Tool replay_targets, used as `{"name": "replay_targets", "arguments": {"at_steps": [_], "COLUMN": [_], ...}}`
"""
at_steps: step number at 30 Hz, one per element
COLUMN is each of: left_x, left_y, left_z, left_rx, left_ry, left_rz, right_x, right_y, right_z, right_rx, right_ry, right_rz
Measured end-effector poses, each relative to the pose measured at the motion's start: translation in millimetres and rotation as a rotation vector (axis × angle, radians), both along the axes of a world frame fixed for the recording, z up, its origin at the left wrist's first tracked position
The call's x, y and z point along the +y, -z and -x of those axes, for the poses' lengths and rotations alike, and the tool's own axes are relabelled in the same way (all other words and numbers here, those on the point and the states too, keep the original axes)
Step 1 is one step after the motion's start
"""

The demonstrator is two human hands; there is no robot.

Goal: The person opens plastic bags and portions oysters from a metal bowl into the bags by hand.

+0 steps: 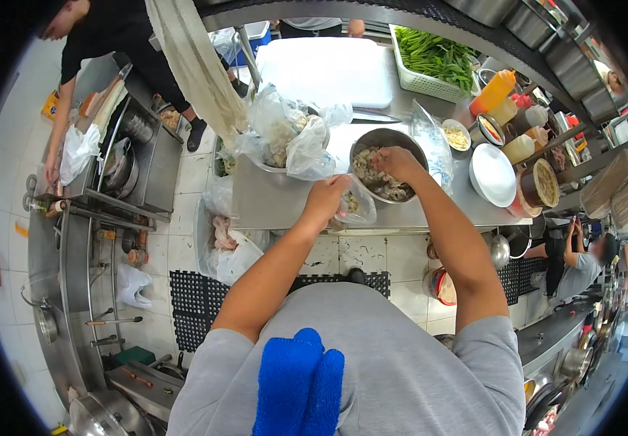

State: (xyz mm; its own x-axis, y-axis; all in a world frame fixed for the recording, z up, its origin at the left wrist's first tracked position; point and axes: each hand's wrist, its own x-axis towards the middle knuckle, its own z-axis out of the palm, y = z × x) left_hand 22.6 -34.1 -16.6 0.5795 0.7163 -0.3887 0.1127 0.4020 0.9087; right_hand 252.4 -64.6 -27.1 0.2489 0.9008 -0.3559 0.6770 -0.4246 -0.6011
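My left hand [326, 202] is closed on the rim of a small clear plastic bag [358, 206], which has some pale food in it and sits at the counter's front edge. Just right of it stands a round metal bowl [419, 151] of pale, chopped food in dark liquid. My right hand [395, 163] reaches into this bowl, its fingers bunched at the food; what they hold is hidden. To the left, a larger bowl lined with clear plastic bags [279, 134] holds more pale pieces.
Behind the bowls lie a white cutting board [325, 73] and a knife [375, 116]. Right are a basket of greens [434, 62], sauce bottles [493, 91] and a white bowl [492, 175]. A cloth [197, 73] hangs at left; a co-worker [118, 36] stands beyond.
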Motion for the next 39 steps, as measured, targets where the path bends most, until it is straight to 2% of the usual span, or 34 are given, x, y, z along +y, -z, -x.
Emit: {"name": "replay_targets", "arguments": {"at_steps": [3,5,9,11,12,14,15,17,18,20,23,27,29,30,32,33,35,39], "left_x": [1,2,3,2,3,7,7,9,10,10,12,15,13,11,10,9,4,-2], "left_y": [-2,3,-4,-6,-7,-3,-2,-2,-2,1,3,6,6,5,4,3,-3,-20], "left_z": [3,5,8,9,8,7,6,5,4,2,4,8,7,8,15,18,24,29], "left_rx": [0.001,0.002,0.016,0.026,0.032,0.045,0.057,0.058,0.059,0.041,0.010,0.005,-0.045,-0.091,-0.082,-0.071,-0.045,-0.009], "left_ry": [0.005,0.011,0.026,0.019,0.018,0.024,0.033,0.028,0.023,-0.002,-0.051,-0.056,-0.095,-0.135,-0.100,-0.062,-0.053,-0.003], "left_rz": [-0.012,-0.020,-0.090,-0.092,-0.102,-0.118,-0.134,-0.100,-0.068,-0.035,0.004,-0.003,-0.016,-0.029,-0.032,-0.036,-0.068,-0.176], "right_x": [-8,-17,-18,-17,-17,-22,-24,-28,-29,-29,-34,-40,-45,-48,-61,-69,-88,-108], "right_y": [-7,-12,-5,-23,-34,-57,-65,-74,-66,-43,-35,-57,-46,-49,-55,-61,-69,-58], "right_z": [3,10,-6,-4,1,22,33,55,65,83,106,113,105,105,107,107,109,129], "right_rx": [-0.020,-0.249,-0.139,0.228,0.229,0.519,0.519,0.731,0.731,0.533,0.425,0.248,0.202,0.200,0.197,0.198,0.421,0.325], "right_ry": [0.018,-0.082,-0.019,0.138,0.135,0.235,0.235,0.195,0.194,0.126,0.080,0.065,-0.002,-0.003,0.114,0.113,0.312,0.396], "right_rz": [-0.112,-0.205,-0.097,0.031,0.031,-0.049,-0.046,-0.125,-0.125,-0.268,-0.371,-0.169,-0.371,-0.370,-0.549,-0.549,-0.325,-0.156]}}
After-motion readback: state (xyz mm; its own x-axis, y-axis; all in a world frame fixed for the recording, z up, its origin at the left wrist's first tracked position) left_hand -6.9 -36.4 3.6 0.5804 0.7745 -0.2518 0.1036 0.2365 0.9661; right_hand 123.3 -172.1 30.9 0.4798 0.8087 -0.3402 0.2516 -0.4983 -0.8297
